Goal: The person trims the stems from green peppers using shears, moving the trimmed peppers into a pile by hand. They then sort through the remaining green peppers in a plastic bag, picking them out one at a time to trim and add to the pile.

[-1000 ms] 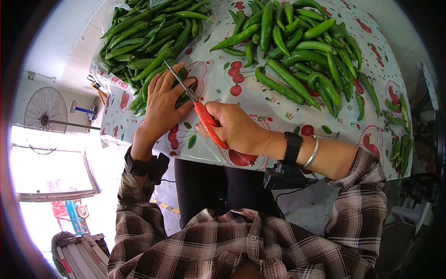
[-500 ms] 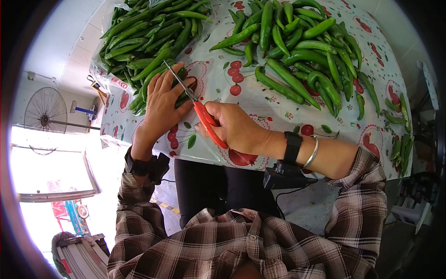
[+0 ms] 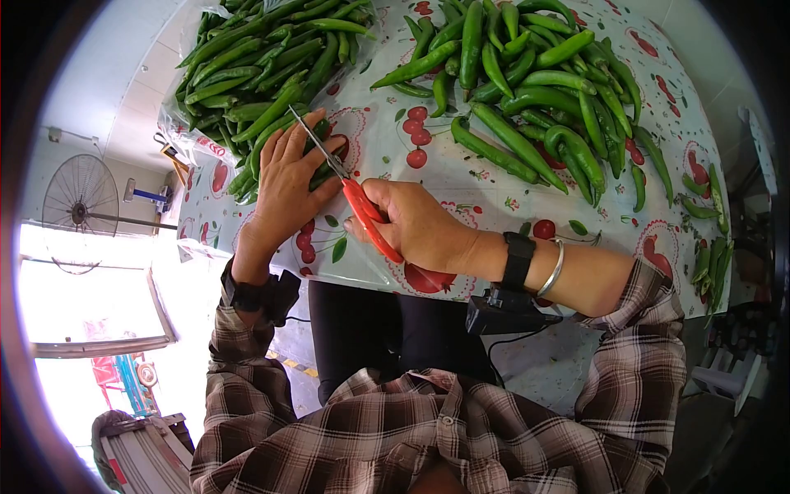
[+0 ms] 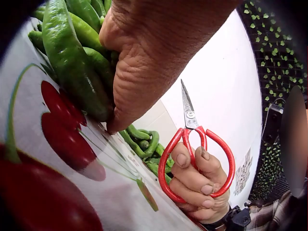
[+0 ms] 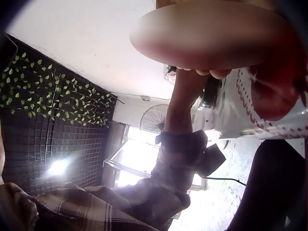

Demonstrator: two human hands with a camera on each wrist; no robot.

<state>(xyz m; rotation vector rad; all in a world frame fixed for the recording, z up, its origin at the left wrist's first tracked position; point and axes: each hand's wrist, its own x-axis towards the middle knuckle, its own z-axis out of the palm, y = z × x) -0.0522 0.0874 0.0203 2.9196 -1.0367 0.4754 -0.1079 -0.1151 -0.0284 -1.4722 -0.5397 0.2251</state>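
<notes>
In the head view, the left hand (image 3: 286, 177) lies on green peppers (image 3: 247, 103) at the near end of the left pile, fingers extended and thumb apart. Its thumb side (image 4: 139, 62) is against a glossy pepper (image 4: 72, 57) in the left wrist view. The right hand (image 3: 424, 230) grips the red handles of scissors (image 3: 362, 210), whose blades point up-left, above the left thumb and by the forefinger. From the left wrist, the right hand's fingers (image 4: 197, 185) curl through the handle loops of the scissors (image 4: 189, 114). A blurred patch hides much of the right wrist view.
Another pepper heap (image 3: 535, 90) occupies the table's right half. Smaller pieces lie near the right edge (image 3: 712, 267). Clear plastic (image 3: 173, 123) surrounds the left pile. The tablecloth (image 3: 378, 148) has a cherry print. A fan (image 3: 80, 198) stands at the far left.
</notes>
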